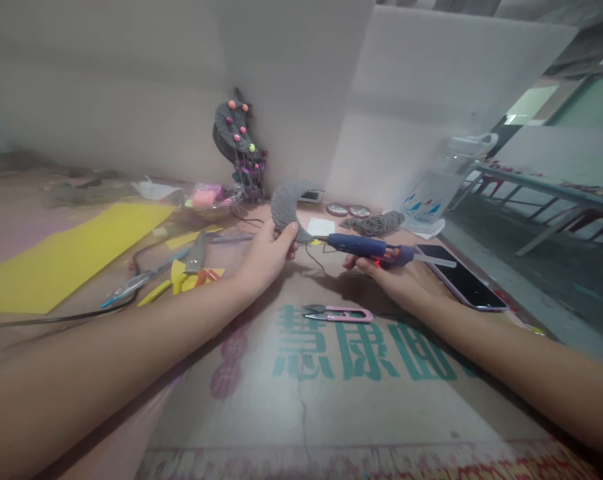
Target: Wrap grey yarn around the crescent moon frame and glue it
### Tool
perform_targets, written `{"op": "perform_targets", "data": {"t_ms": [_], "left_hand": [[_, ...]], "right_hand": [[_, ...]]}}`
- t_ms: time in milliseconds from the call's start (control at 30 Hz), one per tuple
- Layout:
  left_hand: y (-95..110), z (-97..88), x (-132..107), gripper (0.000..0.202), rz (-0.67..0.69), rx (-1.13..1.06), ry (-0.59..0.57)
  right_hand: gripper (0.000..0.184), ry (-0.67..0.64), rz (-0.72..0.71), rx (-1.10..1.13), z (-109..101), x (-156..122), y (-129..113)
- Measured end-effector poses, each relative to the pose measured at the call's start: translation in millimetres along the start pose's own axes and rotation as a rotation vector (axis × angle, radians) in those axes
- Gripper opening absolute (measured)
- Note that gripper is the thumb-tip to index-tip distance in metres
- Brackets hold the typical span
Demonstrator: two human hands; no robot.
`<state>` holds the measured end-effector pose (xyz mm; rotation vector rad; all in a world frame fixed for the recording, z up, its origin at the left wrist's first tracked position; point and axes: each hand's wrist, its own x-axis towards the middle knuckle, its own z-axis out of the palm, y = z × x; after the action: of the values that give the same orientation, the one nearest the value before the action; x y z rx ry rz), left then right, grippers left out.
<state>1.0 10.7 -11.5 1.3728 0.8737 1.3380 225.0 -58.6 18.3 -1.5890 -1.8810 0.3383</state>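
My left hand point(276, 247) pinches the lower part of a crescent moon wrapped in grey yarn point(285, 204), holding it upright above the table. A loose yarn end trails down from its lower tip. In my right hand point(381, 270) is a blue hot glue gun point(358, 245), its nozzle pointing left and at or very near the crescent's lower tip. A clear glue stick point(437, 261) sticks out of the gun's back, and a red light glows by my fingers. Pink thread snips point(338, 313) lie on the printed cardboard point(261, 413) below my hands.
At the back stands a yarn-wrapped crescent with coloured pompoms point(234, 130). To the left lie yellow sheets point(81, 257), pliers or scissors with yellow handles point(181, 275) and a dark cable. On the right are a phone point(464, 280), a grey yarn bundle point(374, 224) and a clear bottle point(438, 180).
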Motion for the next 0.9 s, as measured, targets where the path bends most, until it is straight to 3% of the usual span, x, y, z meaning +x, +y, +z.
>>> {"op": "perform_targets", "data": {"t_ms": [167,367,500,667,900], "left_hand": [[0.0,0.4,0.1,0.014,0.0,-0.016,0.007],[3.3,1.9,-1.0,0.011,-0.003,-0.036,0.006],[4.3,2.6,-0.8,0.01,-0.013,-0.028,0.01],[2.0,2.0,-0.1,0.009,0.0,-0.014,0.004],[1.2,1.5,0.0,0.01,0.005,0.005,-0.006]], "right_hand": [[0.028,0.036,0.071,-0.192,0.0,-0.6,4.2],[0.035,0.09,0.043,-0.31,0.5,-0.7,10.8],[0.037,0.044,0.168,-0.257,1.0,-0.6,7.2],[0.035,0.006,0.12,-0.124,1.5,-0.1,7.9],[0.032,0.026,0.04,-0.172,1.0,-0.1,3.4]]}}
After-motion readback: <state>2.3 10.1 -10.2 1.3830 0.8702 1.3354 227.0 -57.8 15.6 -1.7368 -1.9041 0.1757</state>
